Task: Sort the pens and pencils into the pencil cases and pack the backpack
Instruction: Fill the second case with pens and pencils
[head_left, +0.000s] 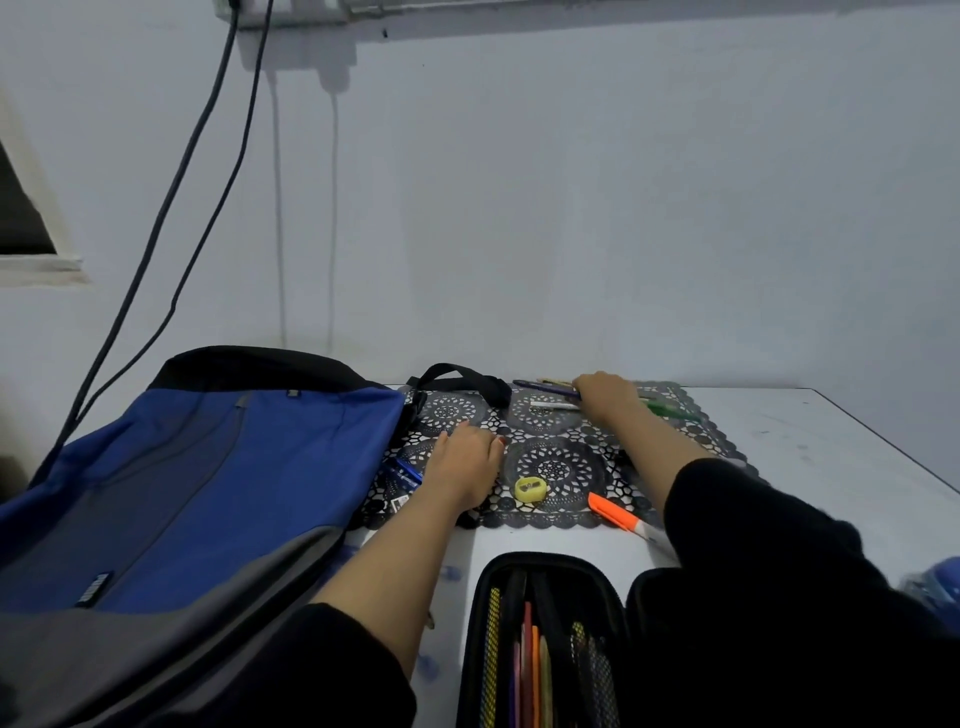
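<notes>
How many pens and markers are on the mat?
5 visible: blue pen beside the left hand, purple pen and white pen at the right hand, green pen past it, orange highlighter at the near edge of the mat. The hands may hide more.

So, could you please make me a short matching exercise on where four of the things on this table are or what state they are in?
Things:
1. backpack
2. yellow sharpener
3. orange highlighter
4. pencil case

Places or states:
A. lies across the near edge of the mat
B. lies at the left of the table
C. open, with coloured pencils inside
D. wholly on the mat

Pairs: 1-B, 2-D, 3-A, 4-C
</notes>
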